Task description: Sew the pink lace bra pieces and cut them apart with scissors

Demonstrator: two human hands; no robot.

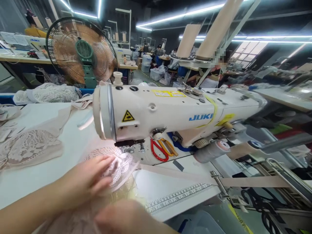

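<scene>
A pale pink lace bra cup [123,165] lies under the head of the white sewing machine [151,113]. My left hand [92,175] rests on this lace from the left, fingers stretched out and thumb apart. Nearer to me is my right hand [126,216], smeared by motion, beside the pink fabric at the bottom edge; its fingers cannot be made out. From the machine's needle area a light pink elastic band [168,170] runs right to a metal guide [220,185]. The needle itself is hidden.
Red-handled scissors [158,151] lie behind the needle area. A printed ruler [180,196] runs along the table's front edge. More lace pieces [34,144] lie at left. A large fan [83,52] stands behind; thread cones [188,40] rise above the machine. A grey thread spool [212,151] lies right.
</scene>
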